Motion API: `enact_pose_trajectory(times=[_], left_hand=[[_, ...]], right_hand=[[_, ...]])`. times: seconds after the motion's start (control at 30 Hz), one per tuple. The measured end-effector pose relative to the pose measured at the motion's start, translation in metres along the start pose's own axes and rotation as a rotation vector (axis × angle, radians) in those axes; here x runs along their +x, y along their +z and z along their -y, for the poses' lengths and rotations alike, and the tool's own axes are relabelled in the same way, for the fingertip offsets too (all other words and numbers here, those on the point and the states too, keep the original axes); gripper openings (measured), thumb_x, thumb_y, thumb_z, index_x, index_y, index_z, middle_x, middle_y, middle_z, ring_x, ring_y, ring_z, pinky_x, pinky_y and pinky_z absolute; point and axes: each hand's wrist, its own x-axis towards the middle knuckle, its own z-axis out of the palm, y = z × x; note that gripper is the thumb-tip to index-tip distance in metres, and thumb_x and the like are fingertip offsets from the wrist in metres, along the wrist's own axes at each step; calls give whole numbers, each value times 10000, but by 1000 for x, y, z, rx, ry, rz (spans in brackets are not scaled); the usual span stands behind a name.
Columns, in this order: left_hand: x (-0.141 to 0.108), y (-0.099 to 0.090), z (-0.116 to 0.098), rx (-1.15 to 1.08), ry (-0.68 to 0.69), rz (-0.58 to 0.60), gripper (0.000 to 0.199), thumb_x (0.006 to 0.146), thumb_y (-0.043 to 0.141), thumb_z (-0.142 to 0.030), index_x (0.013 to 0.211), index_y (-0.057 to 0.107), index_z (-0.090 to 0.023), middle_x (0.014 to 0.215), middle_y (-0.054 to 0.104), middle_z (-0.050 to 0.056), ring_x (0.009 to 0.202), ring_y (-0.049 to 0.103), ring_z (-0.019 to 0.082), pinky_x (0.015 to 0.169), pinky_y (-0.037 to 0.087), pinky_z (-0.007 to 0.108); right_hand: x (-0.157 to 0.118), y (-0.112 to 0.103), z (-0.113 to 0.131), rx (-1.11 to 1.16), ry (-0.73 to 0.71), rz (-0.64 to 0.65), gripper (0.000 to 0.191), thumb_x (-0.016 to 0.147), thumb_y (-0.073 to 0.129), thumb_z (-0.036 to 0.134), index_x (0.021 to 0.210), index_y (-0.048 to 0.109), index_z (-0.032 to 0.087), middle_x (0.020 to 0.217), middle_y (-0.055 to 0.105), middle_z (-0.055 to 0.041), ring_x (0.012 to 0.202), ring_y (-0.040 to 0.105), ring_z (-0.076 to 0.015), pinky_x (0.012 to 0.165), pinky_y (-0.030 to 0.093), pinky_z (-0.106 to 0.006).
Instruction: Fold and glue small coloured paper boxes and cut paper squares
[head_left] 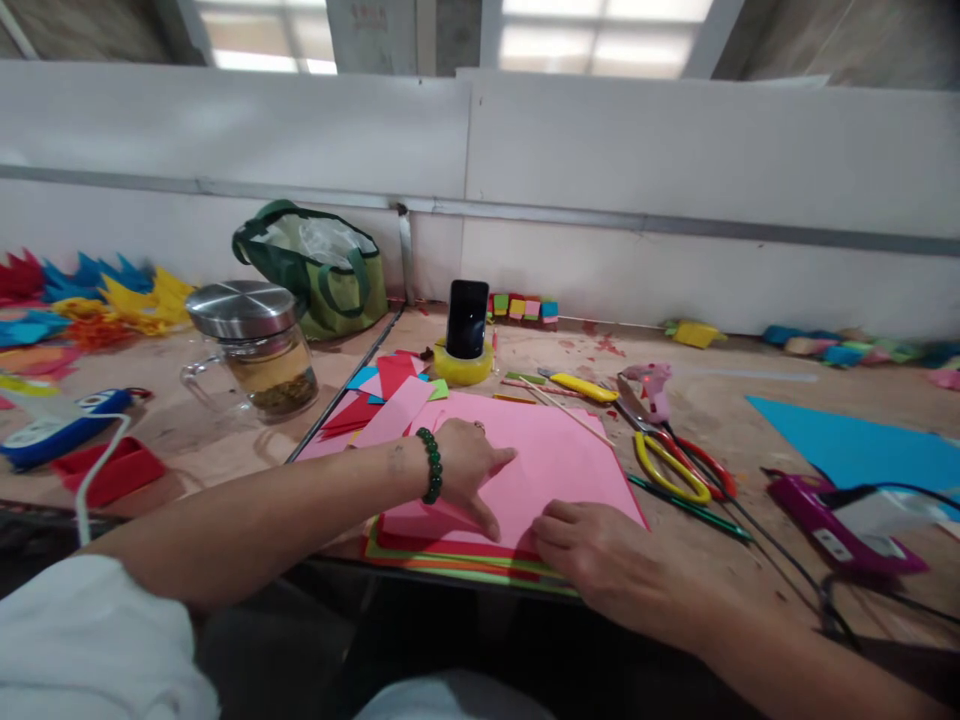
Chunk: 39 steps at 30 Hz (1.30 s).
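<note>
A stack of coloured paper lies at the table's front edge, with a pink sheet (559, 450) on top and red, green and orange edges beneath. My left hand (465, 470), a green bead bracelet at its wrist, rests on the pink sheet with thumb and fingers spread. At the sheet's near right edge is my right hand (585, 545), its fingers bent together against the paper; what they hold, if anything, is hidden. Cut paper pieces (397, 375) lie behind my left hand. A thin wooden stick (568, 412) crosses the sheet's far right part.
Right of the stack lie yellow-handled scissors (671, 468), a yellow cutter (585, 387), a green pen (697, 510), a pink glue gun (654, 388) and a purple power strip (840, 530). Behind stand a phone (467, 318) in a tape roll, a glass mug (262, 360) and a green bag (330, 290).
</note>
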Motion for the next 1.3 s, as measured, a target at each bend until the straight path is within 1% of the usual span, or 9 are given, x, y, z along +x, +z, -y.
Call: enact_pose_trajectory(times=[0.2, 0.33, 0.47, 0.6, 0.67, 0.77, 0.9, 1.1, 1.3], left_hand=[[-1, 4, 1, -4, 4, -14, 1074, 565, 561, -832, 1419, 382, -208, 944, 672, 183, 949, 592, 370, 696, 439, 365], [-3, 6, 1, -7, -3, -23, 1058, 583, 532, -840, 1426, 374, -221, 967, 665, 195, 975, 582, 385, 698, 434, 374], [-5, 7, 2, -5, -21, -33, 1049, 597, 510, -846, 1428, 370, -222, 992, 664, 203, 964, 587, 373, 707, 436, 380], [-7, 7, 0, -24, -22, -57, 997, 591, 554, -824, 1362, 447, -200, 951, 673, 182, 941, 591, 365, 758, 436, 428], [-13, 9, -9, 3, -21, -130, 908, 626, 584, -779, 1307, 497, -184, 1059, 648, 206, 1013, 575, 380, 838, 414, 496], [-30, 22, -34, 58, 68, -315, 710, 759, 559, -667, 1239, 543, -145, 1312, 527, 221, 1230, 462, 363, 1014, 305, 542], [-57, 51, -58, 28, 56, -386, 924, 725, 443, -769, 1316, 480, -60, 1358, 508, 220, 1302, 413, 346, 1108, 215, 527], [-102, 86, -43, 82, -185, -377, 910, 740, 429, -762, 1405, 413, -142, 1420, 452, 186, 1355, 357, 334, 1110, 226, 543], [-122, 97, -38, 96, -269, -431, 851, 768, 392, -755, 1382, 460, -170, 1384, 505, 160, 1296, 434, 329, 1099, 247, 542]], right_hand=[[-38, 2, -5, 77, 57, -14, 257, 882, 434, 21, 953, 635, 164, 829, 644, -62, 809, 576, -184, 709, 458, -301], [-55, 3, -7, 100, 117, -26, 269, 855, 442, -11, 920, 628, 174, 817, 644, -43, 762, 572, -173, 681, 455, -293], [-39, -4, 0, -16, 178, -20, 180, 792, 536, 17, 760, 621, 173, 729, 622, -38, 681, 546, -194, 606, 436, -319], [-6, -3, 8, -5, 128, -48, 190, 810, 553, 49, 952, 622, 155, 897, 644, -60, 779, 554, -201, 669, 457, -328], [3, 4, 9, 1, 106, -37, 173, 835, 547, 74, 970, 616, 157, 898, 642, -55, 784, 552, -201, 656, 460, -324], [5, 17, 10, -22, 125, -47, 182, 847, 548, 101, 1007, 619, 152, 937, 648, -66, 791, 554, -204, 641, 467, -319], [2, 24, 13, -85, 139, -93, 238, 808, 570, 91, 1035, 626, 136, 947, 654, -83, 754, 551, -204, 628, 473, -324], [-1, 26, 15, -105, 114, -159, 396, 735, 519, -2, 1098, 600, 133, 1042, 664, -99, 767, 571, -207, 619, 488, -317], [8, 22, 24, -131, 194, -160, 540, 674, 536, 6, 1191, 546, 160, 934, 669, -94, 715, 576, -221, 555, 445, -319]])
